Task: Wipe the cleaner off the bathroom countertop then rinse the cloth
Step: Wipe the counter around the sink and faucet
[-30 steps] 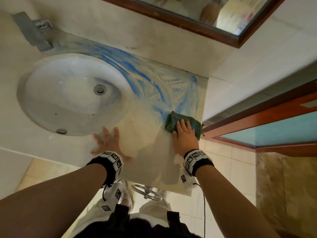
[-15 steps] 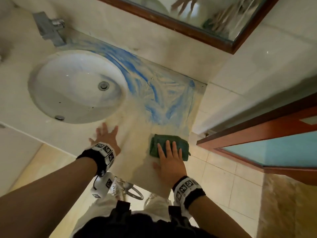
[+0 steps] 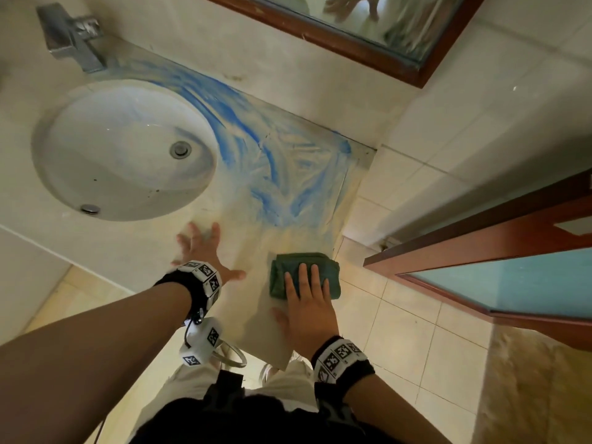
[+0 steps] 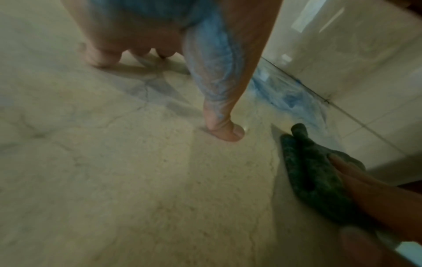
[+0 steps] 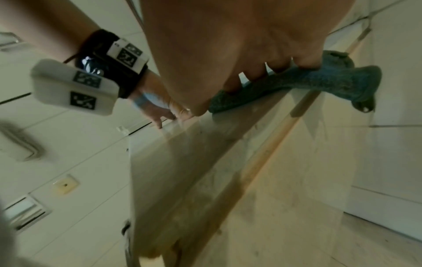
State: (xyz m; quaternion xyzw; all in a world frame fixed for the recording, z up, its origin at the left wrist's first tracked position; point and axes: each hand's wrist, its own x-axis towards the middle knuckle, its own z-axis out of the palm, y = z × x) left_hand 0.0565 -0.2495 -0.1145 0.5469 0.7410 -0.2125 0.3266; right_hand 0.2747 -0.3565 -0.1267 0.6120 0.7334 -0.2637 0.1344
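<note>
My right hand (image 3: 307, 310) presses flat fingers (image 3: 303, 280) on the folded dark green cloth (image 3: 290, 274) at the beige stone bench (image 3: 246, 302) edge; my left hand (image 3: 200, 251) rests spread beside blue cleaner streaks (image 3: 272, 174).

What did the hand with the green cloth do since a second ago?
The right hand pulled the green cloth back toward the front edge of the countertop, away from the blue cleaner, leaving a clean patch behind it. The left hand stayed flat beside the sink, and the fingers stayed pressed on the cloth.
</note>
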